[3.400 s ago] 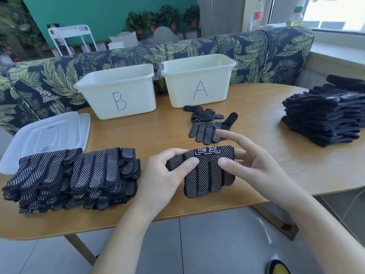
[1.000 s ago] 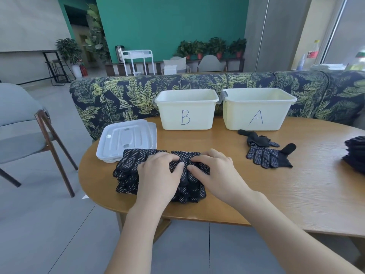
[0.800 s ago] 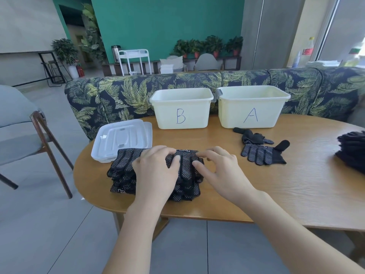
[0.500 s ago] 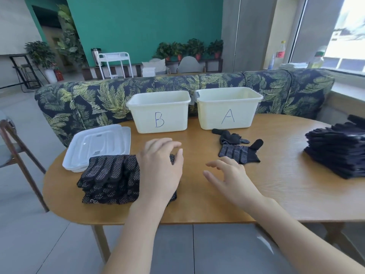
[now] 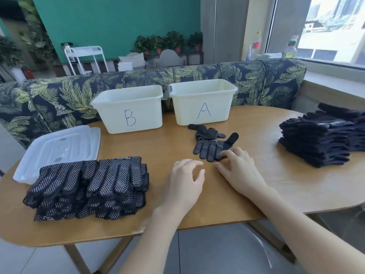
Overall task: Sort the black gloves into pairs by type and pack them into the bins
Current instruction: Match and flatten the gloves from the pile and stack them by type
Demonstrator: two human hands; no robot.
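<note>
Step in hand, as judged: fetching the loose black white-dotted knit glove (image 5: pixel 209 150) lying on the wooden table (image 5: pixel 256 175) before bin A (image 5: pixel 203 101); right hand (image 5: pixel 240 171) fingers relaxed, touching its fingertips, left hand (image 5: pixel 184 182) loosely open, empty; next: pinch, lift.

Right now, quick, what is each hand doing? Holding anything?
Left hand: open, over the table, holding nothing.
Right hand: open, fingertips touching the dotted glove, not gripping it.
</note>
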